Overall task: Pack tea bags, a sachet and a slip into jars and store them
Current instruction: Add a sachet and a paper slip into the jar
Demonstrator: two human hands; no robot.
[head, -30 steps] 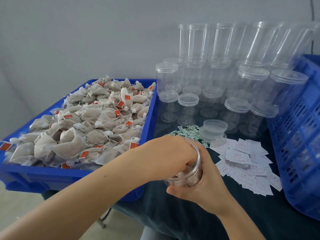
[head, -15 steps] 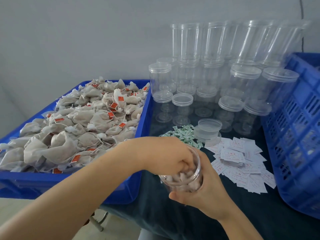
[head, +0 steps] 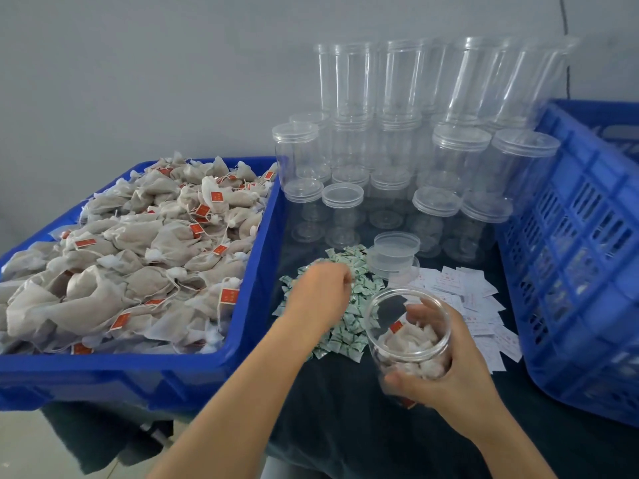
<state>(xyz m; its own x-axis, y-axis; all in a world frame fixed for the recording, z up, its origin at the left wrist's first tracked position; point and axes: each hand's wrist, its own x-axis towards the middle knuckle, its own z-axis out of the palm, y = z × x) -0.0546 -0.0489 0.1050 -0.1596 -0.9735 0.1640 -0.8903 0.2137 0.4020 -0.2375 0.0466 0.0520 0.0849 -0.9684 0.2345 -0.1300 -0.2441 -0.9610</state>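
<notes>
So the tea bags are in: my right hand (head: 446,361) is wrapped around the open jar (head: 409,337), tilted toward me, with the bags filling its lower part. My left hand (head: 321,292) is over the pile of green sachets (head: 349,326), just left of the jar, fingers curled down at the pile; I can't tell whether they have one pinched yet. The sachet and a slip are not yet in, I judge. The white slips (head: 484,305) lie just behind and right of the jar, loose lids (head: 394,252) beyond them. Capping and storing, probably in the crate (head: 587,257) to the right, come last.
</notes>
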